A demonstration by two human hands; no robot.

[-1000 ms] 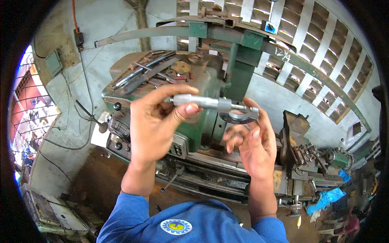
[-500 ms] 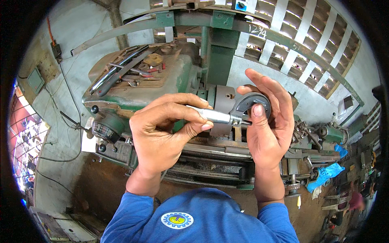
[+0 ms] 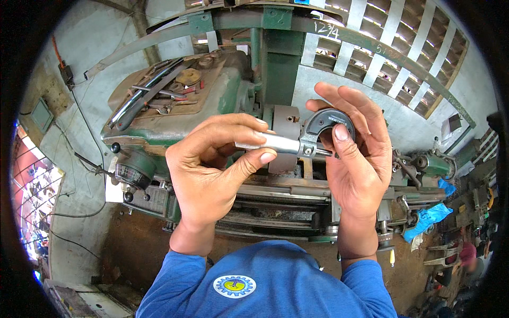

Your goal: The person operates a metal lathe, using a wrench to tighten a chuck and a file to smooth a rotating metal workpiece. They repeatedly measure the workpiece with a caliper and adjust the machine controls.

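Observation:
A micrometer with a silver barrel and a dark C-shaped frame [image 3: 316, 125] is held up in front of me, lying nearly level. Fingers and thumb of my left hand [image 3: 212, 167] pinch the silver thimble at its left end. My right hand [image 3: 358, 153] grips the dark frame, thumb laid across its inside and fingers behind it, the upper ones spread upward. The spindle shows as a thin bright rod inside the frame; its tip is partly hidden by my right thumb. Behind the micrometer is the grey chuck [image 3: 284, 119] of a green lathe, apart from my hands.
The lathe headstock [image 3: 222, 100] stands at the left, with wrenches and other hand tools [image 3: 151, 93] lying on top. Levers and a dial [image 3: 130, 175] stick out of its front. The tailstock [image 3: 435, 165] and a blue cloth [image 3: 427, 221] are at the right. A curved metal bar crosses above.
The view has shifted slightly, so the lathe sits a little further left and higher. The micrometer has turned a bit, showing more of its frame's face; both hands keep their hold.

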